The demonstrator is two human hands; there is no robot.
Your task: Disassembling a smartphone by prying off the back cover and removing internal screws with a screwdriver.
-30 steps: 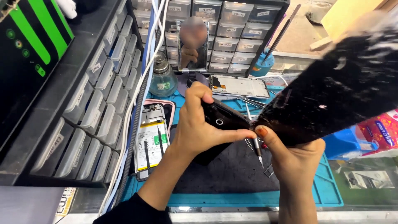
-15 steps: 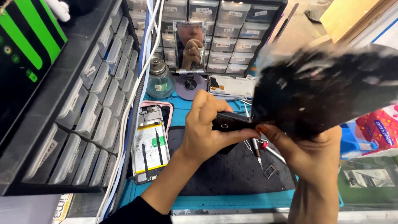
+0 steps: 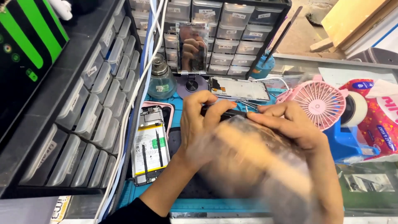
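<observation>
Black phone point(image 3: 226, 113) — both hands, red package point(image 3: 383, 120) beside

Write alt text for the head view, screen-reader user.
Two bare hands, left hand and right hand, grip a dark phone over a blue work mat, with a motion-blurred translucent sheet in front. An opened phone lies to the left, a pink fan to the right.
</observation>
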